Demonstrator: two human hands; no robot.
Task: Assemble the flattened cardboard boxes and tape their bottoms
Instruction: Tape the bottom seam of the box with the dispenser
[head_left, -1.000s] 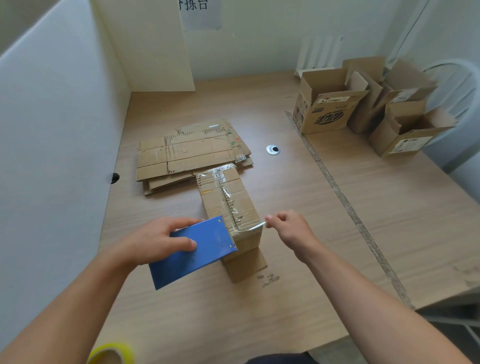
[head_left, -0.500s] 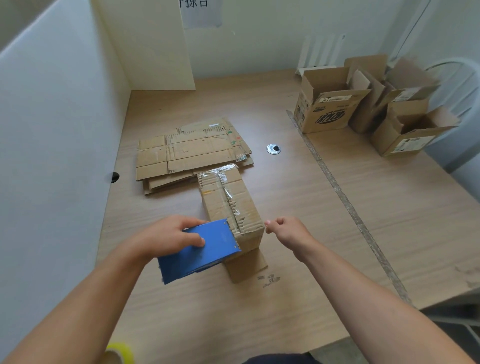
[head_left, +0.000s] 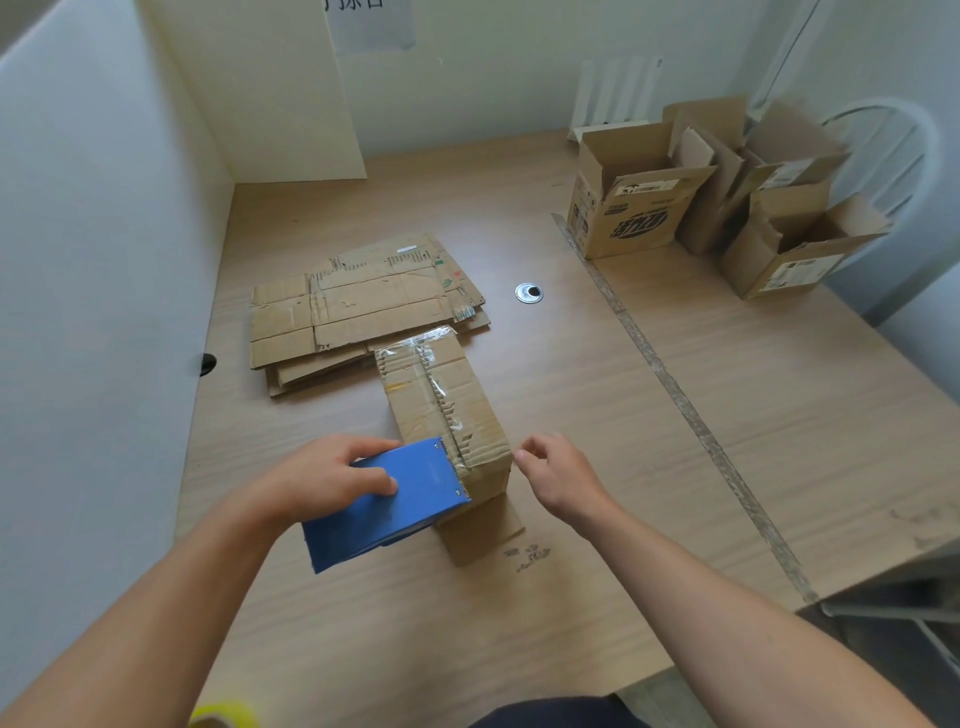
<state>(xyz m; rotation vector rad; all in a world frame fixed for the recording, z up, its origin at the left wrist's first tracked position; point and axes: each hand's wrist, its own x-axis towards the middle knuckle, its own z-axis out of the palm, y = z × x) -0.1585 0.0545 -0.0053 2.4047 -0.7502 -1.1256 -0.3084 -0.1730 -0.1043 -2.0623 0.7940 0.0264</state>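
Soft even daylight, wide-angle edge distortion

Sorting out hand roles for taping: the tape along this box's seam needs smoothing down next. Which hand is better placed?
Right, probably. The right hand hovers, seemingly empty, beside the box at its near corner, while the left hand grips the blue tape dispenser against the box's near end.

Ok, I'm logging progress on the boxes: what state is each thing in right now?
Near box, assembled, bottom up, flaps closed, clear tape along the seam.
Blue tape dispenser, gripped by left hand, at the box's near end.
Right hand, fingers loosely curled beside box; grip unclear.
Flattened boxes, stacked flat, unassembled.
Three far boxes, upright, top flaps open.
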